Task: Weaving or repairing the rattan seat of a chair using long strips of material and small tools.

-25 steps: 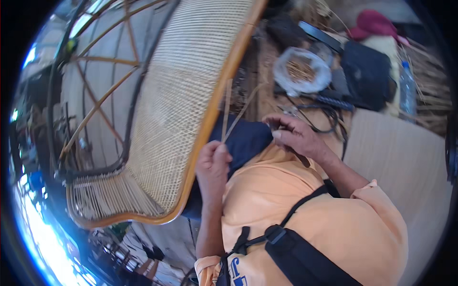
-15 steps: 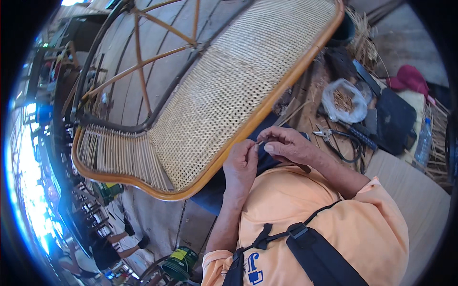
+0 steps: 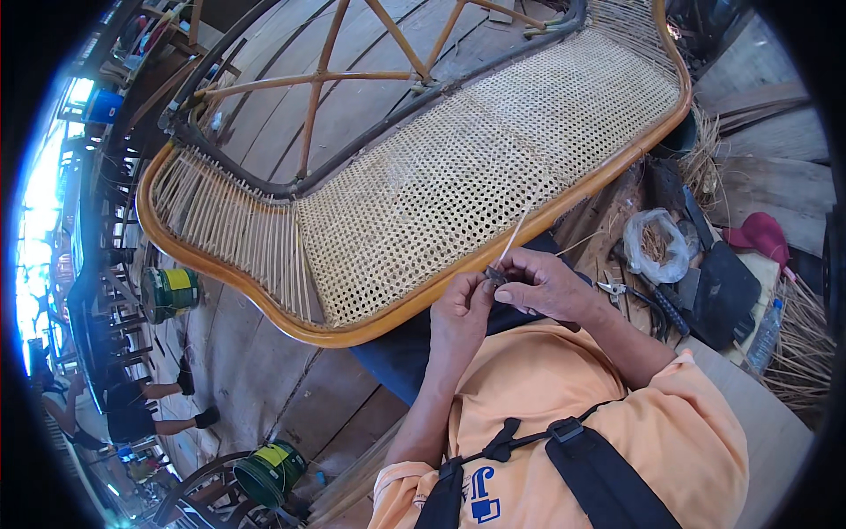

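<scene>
A thin pale cane strip (image 3: 514, 240) sticks up from between my fingertips. My left hand (image 3: 460, 309) is closed in a pinch at its lower end. Against it my right hand (image 3: 548, 286) is closed too, fingers curled. A small dark piece (image 3: 495, 276) shows between the two hands; its kind cannot be made out. Below the right palm a dark end pokes out, partly hidden. Just beyond my hands lies a bench-like rattan frame with a woven cane panel (image 3: 441, 176) and an orange-brown pole rim (image 3: 370, 333), its near edge over my lap.
To the right lie pliers (image 3: 611, 288), a plastic bag of small pieces (image 3: 656, 247), a dark flat case (image 3: 724, 286), a red cap (image 3: 760, 236) and a bottle (image 3: 765, 337). Green buckets (image 3: 264, 472) stand on the plank floor at left. Another person's legs (image 3: 167, 410) show there.
My view has shifted, so the frame's far right end now shows. The pale strip now stands up clearly from my fingers, and the dark piece is more visible. Both hands stay together.
</scene>
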`<state>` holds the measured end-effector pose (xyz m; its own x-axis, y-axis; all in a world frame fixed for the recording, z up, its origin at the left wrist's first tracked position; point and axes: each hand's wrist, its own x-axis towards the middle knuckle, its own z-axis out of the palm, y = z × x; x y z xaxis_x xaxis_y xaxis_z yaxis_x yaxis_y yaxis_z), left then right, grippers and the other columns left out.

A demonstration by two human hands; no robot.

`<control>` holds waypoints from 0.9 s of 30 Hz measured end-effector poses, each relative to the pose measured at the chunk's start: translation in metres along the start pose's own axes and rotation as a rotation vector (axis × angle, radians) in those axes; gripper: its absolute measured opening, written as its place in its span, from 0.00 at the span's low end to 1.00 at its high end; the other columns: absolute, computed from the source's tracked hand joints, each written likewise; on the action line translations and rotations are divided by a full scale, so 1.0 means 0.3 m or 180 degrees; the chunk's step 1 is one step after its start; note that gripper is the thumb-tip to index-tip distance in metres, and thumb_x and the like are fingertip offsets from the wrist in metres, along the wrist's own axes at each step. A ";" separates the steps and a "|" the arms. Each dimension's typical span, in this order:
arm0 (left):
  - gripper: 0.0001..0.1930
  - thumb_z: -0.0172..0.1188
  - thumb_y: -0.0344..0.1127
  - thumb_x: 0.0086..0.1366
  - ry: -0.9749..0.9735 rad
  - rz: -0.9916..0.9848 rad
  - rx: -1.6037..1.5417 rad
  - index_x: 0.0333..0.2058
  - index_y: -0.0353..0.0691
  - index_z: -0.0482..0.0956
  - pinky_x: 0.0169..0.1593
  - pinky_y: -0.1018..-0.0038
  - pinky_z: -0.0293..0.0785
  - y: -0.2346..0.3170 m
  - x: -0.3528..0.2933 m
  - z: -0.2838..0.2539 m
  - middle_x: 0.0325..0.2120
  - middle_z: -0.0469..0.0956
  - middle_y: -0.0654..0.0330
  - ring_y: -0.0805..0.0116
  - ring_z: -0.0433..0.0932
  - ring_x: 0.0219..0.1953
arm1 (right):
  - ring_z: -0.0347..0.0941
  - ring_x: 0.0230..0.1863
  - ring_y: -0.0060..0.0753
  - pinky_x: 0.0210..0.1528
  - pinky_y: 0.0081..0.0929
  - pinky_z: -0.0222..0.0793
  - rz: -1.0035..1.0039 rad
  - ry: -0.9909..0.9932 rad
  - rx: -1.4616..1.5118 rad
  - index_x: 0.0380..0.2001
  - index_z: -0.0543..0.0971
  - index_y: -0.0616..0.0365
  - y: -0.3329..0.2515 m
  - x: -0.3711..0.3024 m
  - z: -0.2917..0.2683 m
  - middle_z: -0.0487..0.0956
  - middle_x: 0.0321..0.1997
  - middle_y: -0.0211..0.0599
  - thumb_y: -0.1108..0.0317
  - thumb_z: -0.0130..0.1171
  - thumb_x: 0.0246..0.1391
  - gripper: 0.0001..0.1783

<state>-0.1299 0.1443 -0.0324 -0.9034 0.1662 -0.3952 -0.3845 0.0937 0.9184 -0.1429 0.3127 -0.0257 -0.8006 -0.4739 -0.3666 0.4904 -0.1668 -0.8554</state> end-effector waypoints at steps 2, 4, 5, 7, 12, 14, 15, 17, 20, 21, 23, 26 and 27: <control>0.07 0.53 0.33 0.63 0.0144 0.0187 0.0465 0.35 0.36 0.73 0.27 0.82 0.68 -0.005 -0.015 -0.003 0.21 0.74 0.62 0.80 0.69 0.22 | 0.61 0.23 0.11 0.23 0.11 0.59 0.0036 -0.0035 0.0021 0.43 0.68 0.61 0.002 0.006 0.017 0.71 0.28 0.26 0.72 0.57 0.52 0.16; 0.06 0.52 0.32 0.63 0.0280 0.0065 0.0404 0.35 0.35 0.73 0.31 0.80 0.69 -0.026 -0.029 -0.009 0.21 0.75 0.60 0.78 0.71 0.24 | 0.61 0.23 0.11 0.23 0.10 0.59 0.0090 -0.0074 -0.0088 0.41 0.69 0.61 0.000 0.009 0.043 0.71 0.28 0.26 0.71 0.57 0.52 0.14; 0.06 0.52 0.32 0.63 0.0254 0.0054 0.0394 0.35 0.35 0.73 0.31 0.80 0.69 -0.041 -0.035 -0.010 0.21 0.75 0.60 0.78 0.71 0.24 | 0.61 0.23 0.11 0.23 0.10 0.59 0.0102 -0.0048 -0.0087 0.41 0.69 0.61 -0.002 0.010 0.050 0.71 0.28 0.26 0.71 0.57 0.52 0.14; 0.05 0.53 0.30 0.62 0.0588 0.0835 0.0643 0.34 0.35 0.73 0.30 0.80 0.68 -0.071 -0.051 -0.012 0.21 0.74 0.60 0.79 0.70 0.24 | 0.62 0.23 0.12 0.23 0.10 0.60 0.0195 -0.0105 -0.0073 0.40 0.69 0.61 -0.001 0.011 0.059 0.70 0.27 0.25 0.70 0.57 0.52 0.13; 0.04 0.53 0.29 0.61 0.0399 0.0399 0.0509 0.33 0.34 0.73 0.29 0.82 0.67 -0.087 -0.156 -0.085 0.20 0.72 0.61 0.81 0.67 0.23 | 0.64 0.21 0.15 0.22 0.12 0.61 0.0307 0.0044 0.0860 0.39 0.70 0.61 0.021 -0.010 0.058 0.70 0.25 0.26 0.70 0.58 0.51 0.13; 0.04 0.54 0.28 0.60 0.0356 0.0161 0.0577 0.32 0.34 0.74 0.28 0.83 0.66 -0.096 -0.200 -0.116 0.20 0.71 0.62 0.82 0.66 0.23 | 0.64 0.18 0.16 0.20 0.14 0.61 0.0380 0.0234 0.0972 0.38 0.70 0.62 0.013 -0.009 0.036 0.70 0.24 0.27 0.69 0.58 0.51 0.13; 0.04 0.54 0.28 0.60 0.0333 0.0126 0.0575 0.32 0.34 0.74 0.28 0.83 0.66 -0.096 -0.219 -0.128 0.20 0.71 0.62 0.82 0.66 0.23 | 0.64 0.18 0.16 0.20 0.14 0.61 0.0406 0.0260 0.0994 0.38 0.70 0.62 0.019 -0.006 0.030 0.70 0.24 0.27 0.69 0.58 0.51 0.13; 0.04 0.54 0.29 0.60 0.0302 0.0045 0.0728 0.32 0.34 0.74 0.28 0.83 0.65 -0.101 -0.254 -0.153 0.21 0.72 0.63 0.82 0.65 0.23 | 0.65 0.18 0.17 0.18 0.14 0.61 0.0319 0.0085 0.0962 0.37 0.70 0.62 0.032 0.003 0.019 0.70 0.24 0.28 0.69 0.58 0.51 0.12; 0.05 0.53 0.29 0.61 0.0478 -0.0163 0.0777 0.32 0.34 0.74 0.27 0.84 0.64 -0.142 -0.306 -0.226 0.22 0.73 0.65 0.82 0.65 0.23 | 0.64 0.16 0.16 0.15 0.13 0.59 0.0295 0.1255 0.0060 0.31 0.71 0.58 -0.056 -0.001 -0.043 0.69 0.21 0.26 0.65 0.55 0.53 0.08; 0.05 0.53 0.30 0.61 0.0632 -0.0400 0.0782 0.32 0.34 0.74 0.27 0.84 0.64 -0.157 -0.322 -0.253 0.22 0.73 0.65 0.82 0.65 0.23 | 0.64 0.14 0.16 0.14 0.12 0.59 -0.0345 0.1573 0.0281 0.35 0.72 0.61 -0.064 -0.017 -0.138 0.70 0.19 0.26 0.66 0.53 0.54 0.10; 0.06 0.52 0.31 0.62 0.0708 -0.0524 0.0722 0.33 0.34 0.74 0.29 0.84 0.65 -0.181 -0.315 -0.278 0.21 0.71 0.66 0.82 0.66 0.23 | 0.64 0.15 0.14 0.15 0.11 0.58 -0.0359 0.2257 0.0062 0.35 0.72 0.61 -0.080 -0.079 -0.246 0.69 0.20 0.25 0.65 0.53 0.54 0.10; 0.07 0.52 0.31 0.62 0.0382 -0.0336 0.0393 0.37 0.35 0.72 0.30 0.80 0.67 -0.174 -0.216 -0.200 0.21 0.69 0.65 0.78 0.68 0.24 | 0.66 0.20 0.16 0.20 0.18 0.63 0.0103 0.2129 -0.0956 0.31 0.73 0.60 0.065 -0.183 -0.361 0.71 0.22 0.27 0.64 0.53 0.54 0.09; 0.06 0.52 0.30 0.61 0.0279 0.0179 0.0886 0.36 0.36 0.71 0.31 0.78 0.67 -0.182 -0.162 -0.161 0.23 0.70 0.63 0.74 0.69 0.25 | 0.68 0.22 0.17 0.23 0.21 0.65 0.0474 0.2144 -0.1210 0.31 0.73 0.61 0.143 -0.217 -0.356 0.72 0.23 0.27 0.64 0.53 0.54 0.10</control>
<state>-0.0743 0.0837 -0.0623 -0.9394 0.0944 -0.3295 -0.2776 0.3544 0.8929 -0.1066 0.4287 -0.0776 -0.8315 0.1784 -0.5261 0.5549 0.2220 -0.8017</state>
